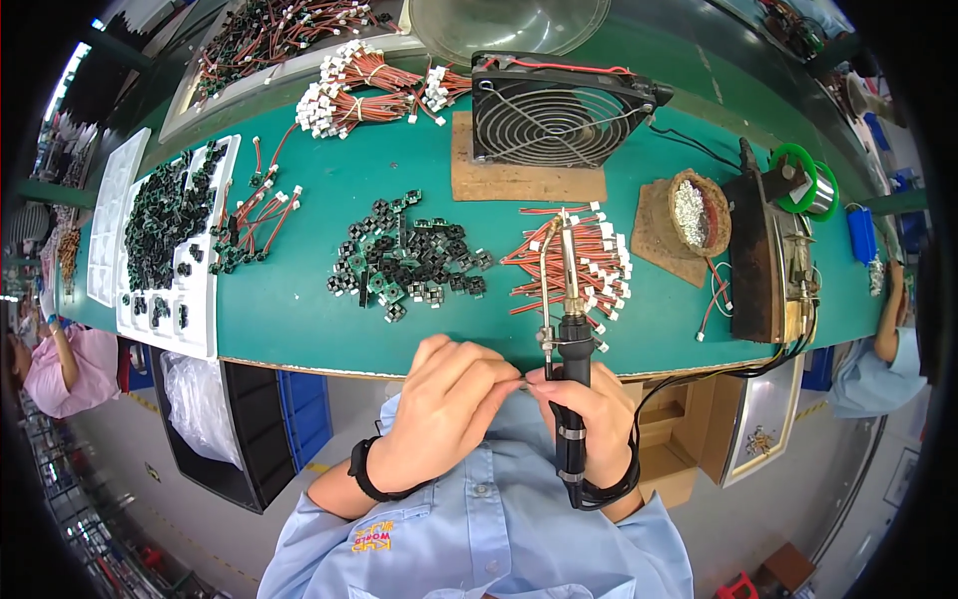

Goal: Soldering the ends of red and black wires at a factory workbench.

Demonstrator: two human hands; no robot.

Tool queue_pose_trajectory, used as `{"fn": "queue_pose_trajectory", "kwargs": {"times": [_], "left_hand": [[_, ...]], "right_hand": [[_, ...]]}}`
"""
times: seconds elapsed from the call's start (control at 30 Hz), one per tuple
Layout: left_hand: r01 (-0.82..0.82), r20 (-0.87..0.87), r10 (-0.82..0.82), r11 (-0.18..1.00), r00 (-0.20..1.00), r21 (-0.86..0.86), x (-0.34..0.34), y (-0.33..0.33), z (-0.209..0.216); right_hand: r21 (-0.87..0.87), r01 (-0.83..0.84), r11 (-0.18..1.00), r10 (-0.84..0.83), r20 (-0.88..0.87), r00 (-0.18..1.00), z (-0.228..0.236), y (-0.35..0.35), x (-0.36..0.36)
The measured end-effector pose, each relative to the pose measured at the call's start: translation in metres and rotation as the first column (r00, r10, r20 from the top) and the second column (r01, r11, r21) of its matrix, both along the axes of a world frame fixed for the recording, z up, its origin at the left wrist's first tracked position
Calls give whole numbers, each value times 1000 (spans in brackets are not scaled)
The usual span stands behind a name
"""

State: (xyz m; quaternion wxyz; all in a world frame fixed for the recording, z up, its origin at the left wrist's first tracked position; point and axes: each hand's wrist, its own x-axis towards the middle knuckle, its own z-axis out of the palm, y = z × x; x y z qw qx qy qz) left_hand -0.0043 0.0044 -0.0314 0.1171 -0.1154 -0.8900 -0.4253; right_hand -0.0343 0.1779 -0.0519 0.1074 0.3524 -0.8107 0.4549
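Black-handled iron (pixel 576 344) gripped in R hand (pixel 603 414), tip away from body, overlapping red wires (pixel 599 262) on green bench (pixel 264 319). L hand (pixel 444 401) pinched, fingertips nr R thumb; can't tell what's between. Blk/grn parts (pixel 404 250) heaped L of wires.

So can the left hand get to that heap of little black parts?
Probably yes: the heap sits just beyond the left hand, with only green tabletop between them.

The right grip (pixel 605 414) holds a soldering iron (pixel 576 339) (tip pointing away) near the left grip (pixel 439 407).
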Motion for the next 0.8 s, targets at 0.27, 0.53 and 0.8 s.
{"fn": "queue_pose_trajectory", "kwargs": {"times": [0.27, 0.53, 0.8], "left_hand": [[-10, 28, 10, 1000, 1000, -1, 0, 2, 6], [97, 15, -97, 995, 995, 40, 1, 6, 9], [-438, -28, 445, 868, 895, -234, -24, -5, -3]], "right_hand": [[-141, 64, 988, -58, 46, 997, -2, -1, 2], [-246, 72, 967, -8, 255, 967, 5, 5, 12], [-405, 344, 847, -170, 405, 898, 2, 16, 11]]}}
